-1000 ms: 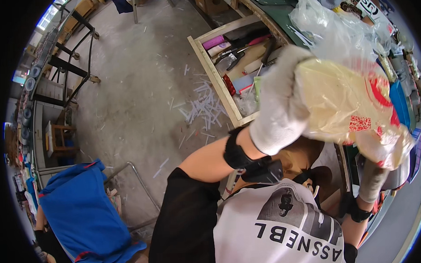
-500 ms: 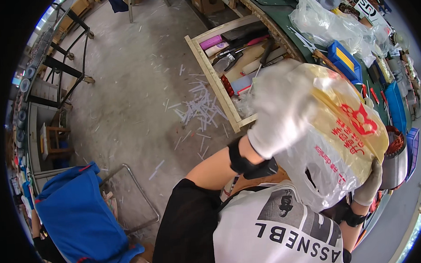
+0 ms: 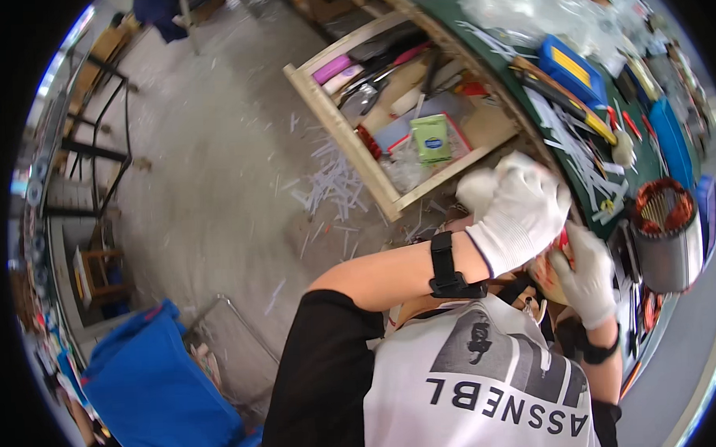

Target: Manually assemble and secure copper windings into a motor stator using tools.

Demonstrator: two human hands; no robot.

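My left hand (image 3: 523,210), in a white knit glove, is closed above the near corner of an open wooden drawer, its fingers curled; what they hold is hidden. Close beside it on the right is my right hand (image 3: 590,278), also gloved, with its thumb bent toward its fingers. Between and below the hands shows a crumpled yellowish plastic bag (image 3: 546,274) with red print, mostly covered by the left hand and wrist. The right thumb and fingers are at its edge. A small green packet (image 3: 431,139) lies inside the drawer (image 3: 343,141).
Tools with coloured handles fill the drawer's far part. On the green bench stand a blue box (image 3: 575,72), white strips (image 3: 568,141), a yellow-black cutter (image 3: 567,102) and a copper-wound stator (image 3: 665,221). White scraps (image 3: 334,181) litter the floor. A blue-covered chair (image 3: 158,376) is at left.
The plastic bag has gone from spread out in front of me to bunched low between my hands. The green packet in the drawer has come into view. Both hands have moved closer together.
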